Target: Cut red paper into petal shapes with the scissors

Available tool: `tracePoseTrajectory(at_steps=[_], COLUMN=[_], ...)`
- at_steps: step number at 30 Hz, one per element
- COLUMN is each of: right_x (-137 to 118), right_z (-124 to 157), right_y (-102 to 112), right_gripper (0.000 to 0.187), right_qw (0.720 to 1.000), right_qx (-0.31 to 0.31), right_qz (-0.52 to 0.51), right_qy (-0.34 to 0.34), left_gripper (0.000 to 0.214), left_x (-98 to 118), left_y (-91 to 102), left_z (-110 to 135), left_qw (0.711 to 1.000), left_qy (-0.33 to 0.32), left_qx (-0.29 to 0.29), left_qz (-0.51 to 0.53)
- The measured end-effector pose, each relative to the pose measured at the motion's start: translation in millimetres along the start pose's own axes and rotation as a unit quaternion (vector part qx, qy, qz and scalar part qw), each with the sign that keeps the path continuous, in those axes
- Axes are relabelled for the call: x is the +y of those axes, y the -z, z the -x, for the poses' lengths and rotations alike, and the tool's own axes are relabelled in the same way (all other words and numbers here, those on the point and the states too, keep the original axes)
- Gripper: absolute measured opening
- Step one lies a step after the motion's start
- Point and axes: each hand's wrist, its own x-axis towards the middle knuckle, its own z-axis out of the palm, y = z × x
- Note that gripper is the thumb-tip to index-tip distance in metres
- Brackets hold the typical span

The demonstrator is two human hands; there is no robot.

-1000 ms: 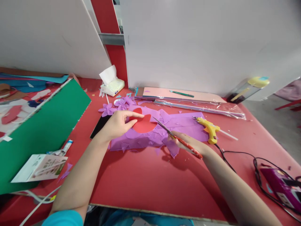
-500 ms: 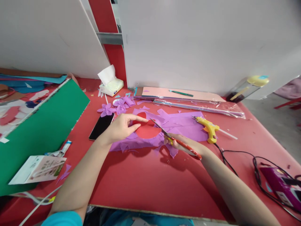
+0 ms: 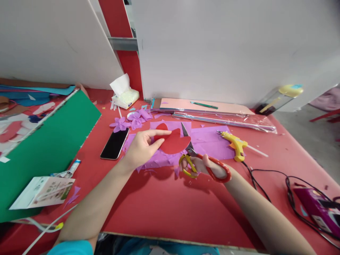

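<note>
Between the thumb and fingers of my left hand (image 3: 145,147) is a red sheet piece (image 3: 175,143) with rounded edges and a notch at its top. My right hand (image 3: 203,165) grips a pair of scissors (image 3: 191,151) with one red and one yellow handle loop. The scissor blades are parted and lie at the right edge of the red piece. Under both hands are purple sheets and cut scraps (image 3: 209,141). Purple flower shapes (image 3: 136,120) lie beyond my left hand, and a black phone (image 3: 114,144) is left of it.
A yellow glue gun (image 3: 237,145) with a cord lies to the right, near a purple device (image 3: 317,209). Packaged sheets (image 3: 225,120) and a green pen (image 3: 205,105) are at the back. Tissues (image 3: 124,95) stand back left; a green board (image 3: 53,152) leans at left.
My left hand has turned the red piece and shifted slightly right. The scissors have opened wide, and their blades now point more upright at the piece's right side.
</note>
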Motion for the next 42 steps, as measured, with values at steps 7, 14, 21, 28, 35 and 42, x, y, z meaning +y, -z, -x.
tracePoseTrajectory(at_steps=[7, 14, 21, 28, 35, 42], right_x=[-16.2, -25.5, -25.7, -17.9, -20.0, -20.2], right_z=[-8.4, -15.4, -17.8, -18.5, -17.8, -17.8], right_y=[-16.6, -35.6, -50.7, -53.1, -54.3, -49.8], right_gripper=[0.069, 0.07, 0.071, 0.066, 0.066, 0.07], right_qw=[0.994, 0.987, 0.99, 0.991, 0.982, 0.974], right_qx=[-0.027, -0.023, 0.04, 0.092, 0.045, 0.01], right_qz=[-0.107, -0.155, -0.131, -0.073, -0.173, -0.225], right_qy=[0.024, 0.04, 0.04, 0.067, 0.06, 0.039], left_gripper=[0.026, 0.028, 0.029, 0.027, 0.029, 0.028], left_x=[-5.3, -1.4, -2.6, 0.6, 2.1, -0.7], left_y=[-15.2, -20.4, -25.9, -28.2, -27.1, -26.4], left_z=[6.3, 14.0, 17.9, 21.6, 20.4, 19.7], left_qw=[0.998, 0.994, 0.984, 0.981, 0.984, 0.981], left_qy=[-0.028, -0.068, -0.094, -0.113, -0.093, -0.115], left_qx=[0.036, 0.07, 0.096, 0.106, 0.088, 0.084], left_qz=[0.032, -0.058, -0.113, -0.114, -0.121, -0.135])
